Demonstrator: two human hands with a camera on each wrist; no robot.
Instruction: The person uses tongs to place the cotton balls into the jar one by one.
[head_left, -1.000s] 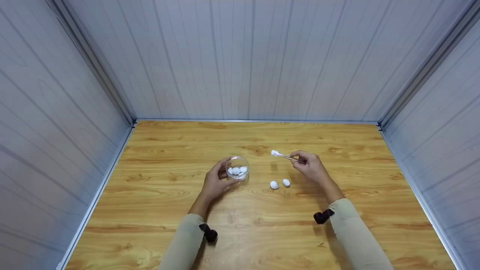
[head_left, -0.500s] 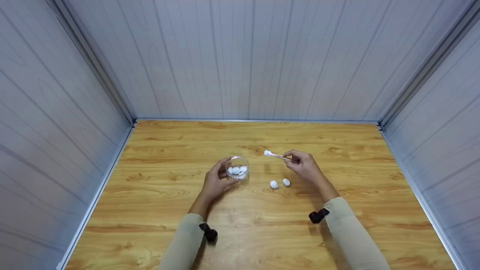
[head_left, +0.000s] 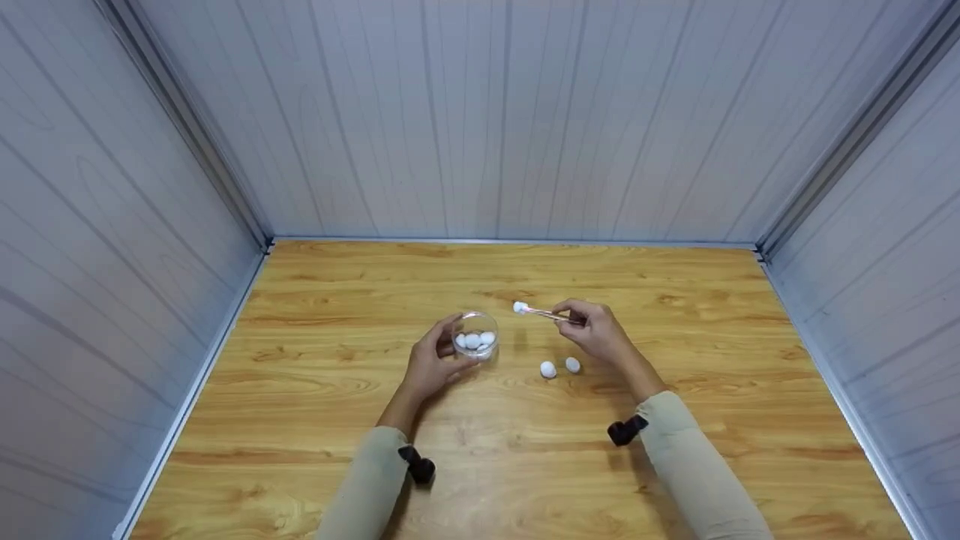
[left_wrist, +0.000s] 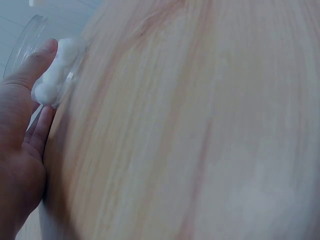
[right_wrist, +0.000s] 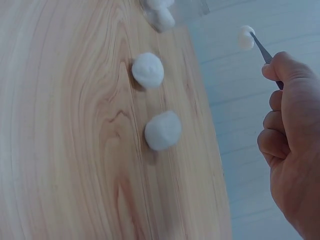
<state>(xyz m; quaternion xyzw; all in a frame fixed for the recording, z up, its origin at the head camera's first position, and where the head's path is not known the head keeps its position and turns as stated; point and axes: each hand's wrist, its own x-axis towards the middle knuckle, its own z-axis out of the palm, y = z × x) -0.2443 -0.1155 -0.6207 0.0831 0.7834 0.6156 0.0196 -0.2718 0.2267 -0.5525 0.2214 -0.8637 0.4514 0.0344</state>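
Where the lifted ball [head_left: 520, 307] hangs: above the table [head_left: 337, 315], near the clear cup [head_left: 474, 322] but apart from it, at about 2 o'clock from it in the head view.
Tweezers [right_wrist: 265, 54]: tips nip the lifted ball, which bulges either side of them, so it is likely soft, perhaps cotton.
Right hand [head_left: 596, 332]: at 3 o'clock, thumb and fingers pinching the tweezers well back from the tips, presumably to keep skin off the ball and the tips in sight.
Left hand [head_left: 430, 367]: at 8 o'clock, thumb and fingers curled round the side of the cup, probably to steady a light vessel and leave its mouth uncovered.
Cup contents: several white balls [head_left: 472, 341] heaped low and touching; exact count unclear. Whether the cup sits flat or slightly tilted, I cannot tell.
Outside the cup: first loose ball [head_left: 548, 370] at 4 o'clock, second loose ball [head_left: 573, 365] just beside it towards 3, not touching; that gap probably gives the tips room.
Beyond: panelled wall [head_left: 465, 135] at 12 o'clock.
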